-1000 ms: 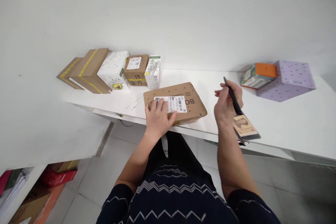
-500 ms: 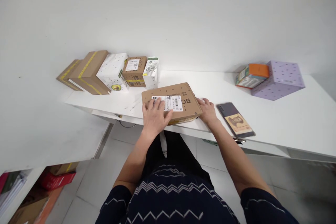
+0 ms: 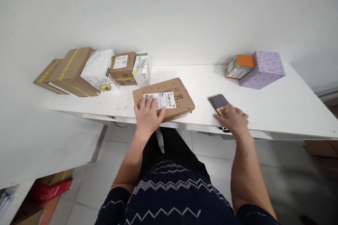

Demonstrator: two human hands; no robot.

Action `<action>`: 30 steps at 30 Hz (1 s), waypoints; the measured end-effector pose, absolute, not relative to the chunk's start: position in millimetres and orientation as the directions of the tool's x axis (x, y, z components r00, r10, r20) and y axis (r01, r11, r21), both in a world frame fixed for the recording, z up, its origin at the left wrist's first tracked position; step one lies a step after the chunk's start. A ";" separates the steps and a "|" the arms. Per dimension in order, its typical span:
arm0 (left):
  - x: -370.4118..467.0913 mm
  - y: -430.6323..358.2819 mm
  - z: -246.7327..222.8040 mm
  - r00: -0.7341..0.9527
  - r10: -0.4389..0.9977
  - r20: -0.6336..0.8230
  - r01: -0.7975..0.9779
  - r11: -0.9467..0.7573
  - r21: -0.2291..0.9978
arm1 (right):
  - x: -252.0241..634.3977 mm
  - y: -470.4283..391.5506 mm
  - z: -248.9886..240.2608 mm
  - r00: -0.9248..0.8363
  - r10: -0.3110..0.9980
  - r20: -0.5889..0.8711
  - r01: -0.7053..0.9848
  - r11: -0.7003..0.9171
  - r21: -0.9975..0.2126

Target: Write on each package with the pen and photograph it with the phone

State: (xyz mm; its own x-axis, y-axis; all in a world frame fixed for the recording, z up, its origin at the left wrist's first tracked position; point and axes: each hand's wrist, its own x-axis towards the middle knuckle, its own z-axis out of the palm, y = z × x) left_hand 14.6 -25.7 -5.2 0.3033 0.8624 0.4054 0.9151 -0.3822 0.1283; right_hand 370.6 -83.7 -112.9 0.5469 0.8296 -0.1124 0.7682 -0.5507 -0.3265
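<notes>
A brown cardboard box (image 3: pixel 182 96) with a white label on top lies at the front edge of the white tabletop (image 3: pixel 280 109). My left hand (image 3: pixel 149 112) rests on the box's top with its fingers spread over part of the label. To the right, my right hand (image 3: pixel 235 119) is wrapped around the lower part of a dark smartphone (image 3: pixel 218 101), thumb on its left edge and fingers on its right. The phone lies back up; my fingers hide most of the tan picture on it.
Along the wall at left stand two brown boxes with yellow tape (image 3: pixel 72 68), a white avocado box (image 3: pixel 97 66), a small labelled brown box (image 3: pixel 124 65) and a narrow white carton (image 3: pixel 142 68). At right are an orange box (image 3: pixel 240 66) and a purple dotted box (image 3: pixel 268 68).
My right hand has left the cardboard box's right side and moved right onto the phone, closing around it. My left hand stays on the box. The view has shifted slightly right.
</notes>
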 end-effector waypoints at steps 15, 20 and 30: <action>15.3 -25.5 -5.1 0.303 0.868 0.393 0.916 -0.379 0.131 | 360.8 -84.0 -95.2 0.655 0.744 -0.134 0.468 -0.539 -0.700; 15.6 -26.6 -3.1 0.296 0.877 0.379 0.920 -0.368 0.133 | 330.0 -91.5 -54.9 0.490 0.836 -0.248 -0.156 -0.196 -0.968; 15.1 -29.1 2.3 0.299 0.912 0.282 0.928 -0.346 0.136 | 210.0 -79.5 15.1 -0.287 0.937 -0.201 -0.643 -0.343 -0.685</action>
